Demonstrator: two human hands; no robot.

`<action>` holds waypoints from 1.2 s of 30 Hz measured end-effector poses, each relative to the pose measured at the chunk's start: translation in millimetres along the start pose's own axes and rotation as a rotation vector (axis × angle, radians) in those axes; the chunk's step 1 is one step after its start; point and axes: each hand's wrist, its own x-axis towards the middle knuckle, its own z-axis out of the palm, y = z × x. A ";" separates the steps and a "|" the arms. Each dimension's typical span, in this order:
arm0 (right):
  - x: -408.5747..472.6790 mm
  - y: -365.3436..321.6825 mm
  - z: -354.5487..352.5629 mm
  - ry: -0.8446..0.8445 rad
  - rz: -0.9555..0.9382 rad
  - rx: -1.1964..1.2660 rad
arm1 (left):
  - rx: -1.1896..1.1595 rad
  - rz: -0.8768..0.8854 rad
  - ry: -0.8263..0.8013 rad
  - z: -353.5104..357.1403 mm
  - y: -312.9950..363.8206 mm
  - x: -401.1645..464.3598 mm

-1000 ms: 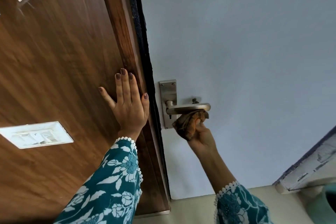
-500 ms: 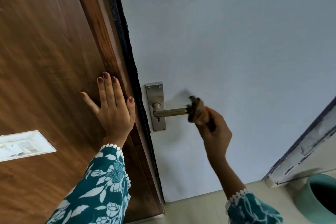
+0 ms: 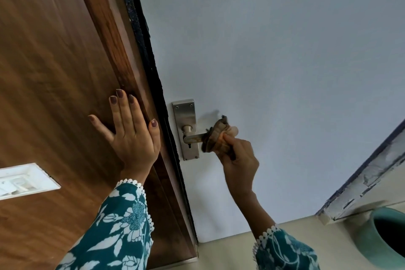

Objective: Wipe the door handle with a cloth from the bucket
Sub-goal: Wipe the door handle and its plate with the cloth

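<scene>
Since the frame 0.5 s ago the cloth [image 3: 215,138] sits further in along the lever door handle [image 3: 194,137], away from its tip. Right hand [image 3: 238,160]: fingers clenched around the brown cloth, which wraps the handle's outer half; the bare inner stub shows just beside the steel backplate [image 3: 186,116]. Left hand [image 3: 131,131]: released, palm flat, fingers spread against the wooden door frame [image 3: 98,28]. White switch plate [image 3: 24,180] at lower left. Teal bucket [image 3: 372,239] at lower right, on the floor.
</scene>
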 end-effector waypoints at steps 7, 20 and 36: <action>-5.8 -14.6 8.1 -0.124 -0.175 0.010 | -0.005 -0.009 -0.035 -3.4 -1.0 0.1; 0.0 -13.7 16.7 -0.077 -0.185 -0.051 | -0.013 0.035 -0.040 -2.3 -2.7 -4.6; 10.9 -13.2 -4.2 -0.163 -0.123 -0.080 | -0.047 0.042 -0.114 -6.4 -7.8 -9.0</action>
